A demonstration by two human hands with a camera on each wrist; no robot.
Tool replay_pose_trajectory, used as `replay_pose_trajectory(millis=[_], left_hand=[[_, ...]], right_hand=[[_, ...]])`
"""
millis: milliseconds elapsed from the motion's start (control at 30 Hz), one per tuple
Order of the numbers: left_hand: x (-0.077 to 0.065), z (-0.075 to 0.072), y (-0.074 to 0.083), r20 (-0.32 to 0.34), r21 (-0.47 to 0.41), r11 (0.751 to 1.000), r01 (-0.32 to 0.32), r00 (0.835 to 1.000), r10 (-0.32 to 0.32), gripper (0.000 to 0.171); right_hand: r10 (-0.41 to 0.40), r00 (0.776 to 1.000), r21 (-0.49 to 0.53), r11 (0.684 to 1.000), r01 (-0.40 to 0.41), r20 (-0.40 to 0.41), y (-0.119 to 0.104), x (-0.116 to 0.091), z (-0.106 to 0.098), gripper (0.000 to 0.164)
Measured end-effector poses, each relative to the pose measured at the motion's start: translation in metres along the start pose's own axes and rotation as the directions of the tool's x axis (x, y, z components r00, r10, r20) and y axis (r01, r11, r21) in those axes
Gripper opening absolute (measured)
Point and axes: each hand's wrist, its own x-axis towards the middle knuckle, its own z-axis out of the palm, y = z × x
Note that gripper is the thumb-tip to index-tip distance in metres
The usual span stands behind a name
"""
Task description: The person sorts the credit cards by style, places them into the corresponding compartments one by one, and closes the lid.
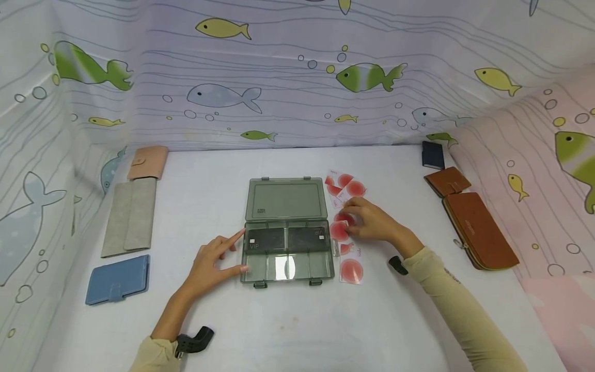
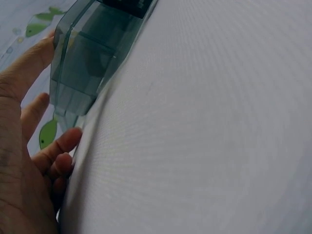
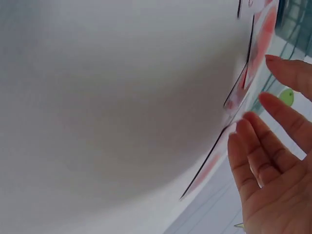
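Observation:
A translucent green plastic compartment box [image 1: 299, 268] lies mid-table with its lid [image 1: 285, 199] folded back. Two black cards marked VIP, a left one [image 1: 265, 239] and a right one [image 1: 304, 239], lie in its upper compartments. At the box's left side is my left hand [image 1: 211, 263], thumb and index finger touching its edge; the left wrist view shows the other fingers loose. My right hand [image 1: 369, 221] hovers over red-and-white cards [image 1: 350, 270] strewn along the box's right side. In the right wrist view its fingers [image 3: 261, 141] are spread slightly, with nothing held visible.
On the left lie a pink wallet [image 1: 150, 161], a grey wallet [image 1: 130, 217] and a blue wallet [image 1: 118, 279]. On the right are a dark blue wallet [image 1: 433, 155], a small brown wallet [image 1: 448, 181] and a long brown zip wallet [image 1: 481, 230]. Fish-print cloth [image 1: 288, 62] encloses the table.

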Motion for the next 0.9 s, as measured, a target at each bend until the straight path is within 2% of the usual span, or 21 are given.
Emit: replay_pose_trajectory(millis=[167,300,533,700,900], left_hand=[[0.000,-0.001,0.001,0.000,-0.005,1.000,0.003,1.000,-0.003,0.084],[0.000,0.000,0.000,0.003,-0.003,1.000,-0.002,1.000,0.002,0.085],[0.000,0.000,0.000,-0.002,-0.009,1.000,-0.004,1.000,0.004,0.084],[0.000,0.000,0.000,-0.001,-0.010,1.000,-0.004,1.000,0.004,0.084],[0.000,-0.001,0.000,-0.008,-0.004,1.000,-0.008,1.000,0.008,0.084]], right_hand=[[-0.053,0.998,-0.002,0.999,0.053,0.034,-0.009,0.004,0.004,0.027],[-0.116,0.992,-0.030,0.993,0.118,0.051,-0.015,0.007,0.008,0.030],[-0.215,0.976,-0.220,0.952,0.214,0.021,-0.015,0.006,0.007,0.035],[-0.164,0.986,-0.265,0.949,0.169,0.043,-0.011,-0.003,0.001,0.030],[-0.047,0.994,-0.244,0.967,0.070,0.099,-0.003,-0.026,-0.009,0.046]])
